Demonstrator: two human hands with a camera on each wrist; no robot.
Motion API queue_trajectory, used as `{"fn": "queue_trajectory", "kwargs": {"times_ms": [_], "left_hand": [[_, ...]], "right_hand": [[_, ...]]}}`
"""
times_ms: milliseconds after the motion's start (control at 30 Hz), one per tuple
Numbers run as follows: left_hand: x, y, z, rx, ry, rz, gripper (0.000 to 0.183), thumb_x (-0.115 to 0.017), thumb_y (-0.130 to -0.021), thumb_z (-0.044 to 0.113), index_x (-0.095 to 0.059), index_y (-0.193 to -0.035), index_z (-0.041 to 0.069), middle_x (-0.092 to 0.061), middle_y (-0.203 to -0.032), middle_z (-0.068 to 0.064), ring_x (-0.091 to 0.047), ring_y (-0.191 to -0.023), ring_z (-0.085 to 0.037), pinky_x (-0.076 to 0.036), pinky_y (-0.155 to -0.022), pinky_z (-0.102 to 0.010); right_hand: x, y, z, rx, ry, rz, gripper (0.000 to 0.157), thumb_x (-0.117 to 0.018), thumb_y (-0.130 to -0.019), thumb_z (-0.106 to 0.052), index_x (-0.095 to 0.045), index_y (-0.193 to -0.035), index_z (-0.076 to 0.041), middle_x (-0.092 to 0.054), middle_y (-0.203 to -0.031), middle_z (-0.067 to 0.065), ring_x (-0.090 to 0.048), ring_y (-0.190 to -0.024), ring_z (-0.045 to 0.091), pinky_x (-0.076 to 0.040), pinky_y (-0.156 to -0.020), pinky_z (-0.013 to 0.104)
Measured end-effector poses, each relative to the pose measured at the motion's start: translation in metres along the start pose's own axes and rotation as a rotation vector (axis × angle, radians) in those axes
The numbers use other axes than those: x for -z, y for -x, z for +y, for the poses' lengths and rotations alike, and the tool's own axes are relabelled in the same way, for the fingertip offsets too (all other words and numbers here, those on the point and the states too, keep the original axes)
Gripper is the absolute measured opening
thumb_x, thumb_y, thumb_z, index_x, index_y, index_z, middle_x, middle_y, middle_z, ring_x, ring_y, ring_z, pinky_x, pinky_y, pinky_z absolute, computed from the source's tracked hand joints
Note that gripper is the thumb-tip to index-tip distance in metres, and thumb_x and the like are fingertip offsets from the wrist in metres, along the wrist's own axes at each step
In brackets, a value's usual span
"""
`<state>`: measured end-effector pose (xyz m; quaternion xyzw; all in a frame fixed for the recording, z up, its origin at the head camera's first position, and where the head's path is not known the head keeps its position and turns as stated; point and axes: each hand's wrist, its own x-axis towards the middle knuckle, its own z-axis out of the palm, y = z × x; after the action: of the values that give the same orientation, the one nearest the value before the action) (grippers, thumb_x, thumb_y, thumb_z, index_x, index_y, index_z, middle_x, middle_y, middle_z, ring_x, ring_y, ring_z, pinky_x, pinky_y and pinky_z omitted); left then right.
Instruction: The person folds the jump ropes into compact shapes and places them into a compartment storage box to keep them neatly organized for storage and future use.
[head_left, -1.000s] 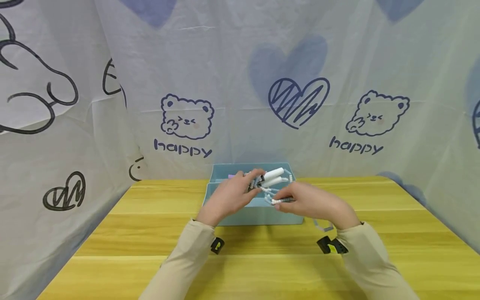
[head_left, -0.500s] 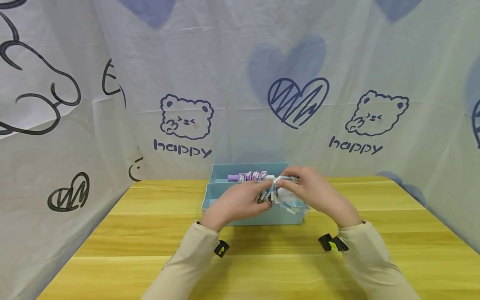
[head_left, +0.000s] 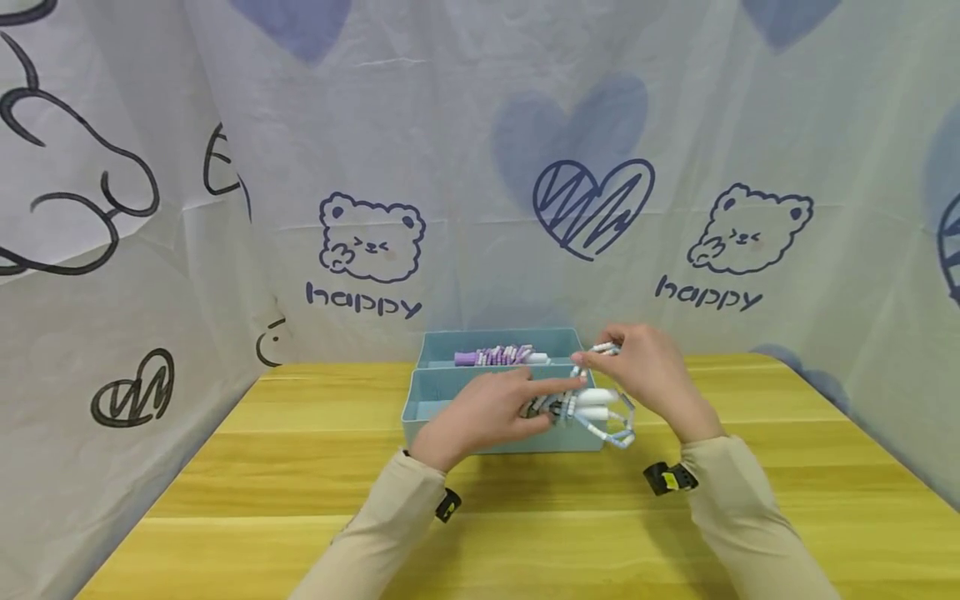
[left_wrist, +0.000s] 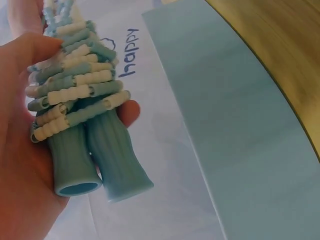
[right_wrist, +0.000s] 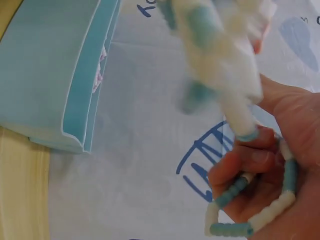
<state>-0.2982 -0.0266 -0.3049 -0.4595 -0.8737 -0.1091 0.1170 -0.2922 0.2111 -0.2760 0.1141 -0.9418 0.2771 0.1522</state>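
My left hand [head_left: 483, 412] holds the two handles of a blue-and-white beaded jump rope [left_wrist: 75, 85] side by side, above the front light blue box [head_left: 502, 440]. Beaded cord is wound in several turns around the handles; their flared blue ends face the left wrist camera. In the head view the white ends [head_left: 596, 398] point right, and a loop of cord hangs below them. To the right of the handles, my right hand [head_left: 648, 371] pinches the free cord [right_wrist: 232, 230], part of which dangles in a loop below its fingers.
A second light blue box [head_left: 442, 340] stands behind the front one. In it lies a purple-and-white beaded jump rope [head_left: 504, 356], wound up. Both boxes rest on a yellow wooden table [head_left: 300, 467], with a printed curtain [head_left: 465, 167] close behind.
My right hand has risen and moved right, carrying the cord around the handles. The left hand has moved right and lower with the handles, uncovering the purple jump rope.
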Motion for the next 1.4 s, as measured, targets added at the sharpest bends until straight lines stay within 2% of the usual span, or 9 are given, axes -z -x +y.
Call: {"fn": "queue_trajectory", "kwargs": {"times_ms": [100,233,500,633,767,967,1067,1200,1400], "left_hand": [[0.000,-0.001,0.002,-0.013,-0.022,-0.015,0.056,-0.056,-0.098,0.031,-0.035,-0.149,0.047,-0.045,-0.079,0.004,-0.037,-0.057,-0.011,-0.034,-0.047,-0.024],[0.000,-0.001,0.002,0.006,0.019,-0.012,0.055,-0.057,-0.097,0.030,-0.040,-0.147,0.045,-0.046,-0.079,0.004,-0.038,-0.057,-0.011,-0.035,-0.047,-0.024],[0.004,0.001,-0.003,0.108,0.267,0.045,0.053,-0.063,-0.096,0.032,-0.045,-0.145,0.043,-0.062,-0.104,0.012,-0.046,-0.063,-0.009,-0.044,-0.058,-0.027],[0.006,0.001,-0.004,0.188,0.396,0.053,0.052,-0.062,-0.097,0.036,-0.043,-0.143,0.049,-0.062,-0.109,0.010,-0.047,-0.057,-0.011,-0.046,-0.056,-0.031],[0.007,0.002,-0.006,0.302,0.656,0.106,0.051,-0.062,-0.097,0.037,-0.043,-0.141,0.052,-0.062,-0.106,0.002,-0.059,-0.070,-0.015,-0.053,-0.061,-0.037],[0.016,0.000,-0.007,0.423,1.356,0.267,0.050,-0.059,-0.099,0.028,-0.044,-0.146,0.035,-0.057,-0.116,-0.019,-0.064,-0.080,-0.028,-0.057,-0.070,-0.047],[0.019,-0.001,-0.009,0.479,1.602,0.312,0.049,-0.056,-0.099,0.026,-0.043,-0.146,0.033,-0.054,-0.119,-0.019,-0.065,-0.073,-0.029,-0.057,-0.068,-0.043],[0.019,-0.002,-0.012,0.524,1.776,0.319,0.048,-0.053,-0.100,0.023,-0.041,-0.145,0.033,-0.052,-0.123,-0.020,-0.065,-0.071,-0.032,-0.058,-0.068,-0.043],[0.012,-0.001,-0.013,0.533,1.867,0.256,0.050,-0.050,-0.101,0.019,-0.039,-0.147,0.032,-0.050,-0.124,-0.022,-0.063,-0.077,-0.035,-0.057,-0.070,-0.046]], "right_hand": [[0.002,-0.003,0.006,-0.016,-0.066,-0.036,0.039,-0.073,-0.086,-0.047,-0.068,-0.099,-0.011,-0.068,-0.104,0.010,-0.061,-0.083,0.027,-0.052,-0.072,0.044],[0.003,-0.006,0.014,-0.028,-0.130,-0.061,0.035,-0.072,-0.088,-0.045,-0.066,-0.101,-0.013,-0.065,-0.115,0.011,-0.059,-0.104,0.031,-0.048,-0.087,0.052],[0.005,-0.007,0.024,-0.125,-0.208,-0.132,0.034,-0.071,-0.090,-0.042,-0.064,-0.101,-0.011,-0.065,-0.072,0.009,-0.055,-0.053,0.024,-0.044,-0.047,0.030],[0.001,-0.008,0.026,-0.130,-0.249,-0.104,0.022,-0.071,-0.093,-0.028,-0.064,-0.097,-0.007,-0.069,-0.087,0.014,-0.059,-0.054,0.022,-0.053,-0.050,0.036],[-0.005,-0.009,0.027,-0.124,-0.438,-0.011,0.012,-0.068,-0.093,-0.012,-0.062,-0.096,-0.002,-0.066,-0.101,0.016,-0.063,-0.063,0.021,-0.057,-0.057,0.037],[-0.007,-0.009,0.024,-0.058,-0.899,0.094,0.029,-0.073,-0.091,-0.020,-0.066,-0.104,0.005,-0.066,-0.097,0.015,-0.067,-0.083,0.020,-0.056,-0.079,0.030],[-0.006,-0.008,0.018,-0.025,-0.925,0.080,0.037,-0.074,-0.090,-0.024,-0.067,-0.118,-0.001,-0.069,-0.108,0.009,-0.067,-0.097,0.018,-0.051,-0.089,0.026],[-0.007,-0.006,0.009,0.043,-0.838,0.121,0.039,-0.073,-0.091,-0.021,-0.065,-0.125,-0.003,-0.071,-0.109,0.007,-0.067,-0.100,0.017,-0.050,-0.090,0.023],[-0.014,-0.004,-0.001,0.137,-0.879,0.231,0.029,-0.069,-0.094,-0.017,-0.068,-0.107,0.009,-0.072,-0.093,0.013,-0.071,-0.080,0.019,-0.057,-0.077,0.033]]}}
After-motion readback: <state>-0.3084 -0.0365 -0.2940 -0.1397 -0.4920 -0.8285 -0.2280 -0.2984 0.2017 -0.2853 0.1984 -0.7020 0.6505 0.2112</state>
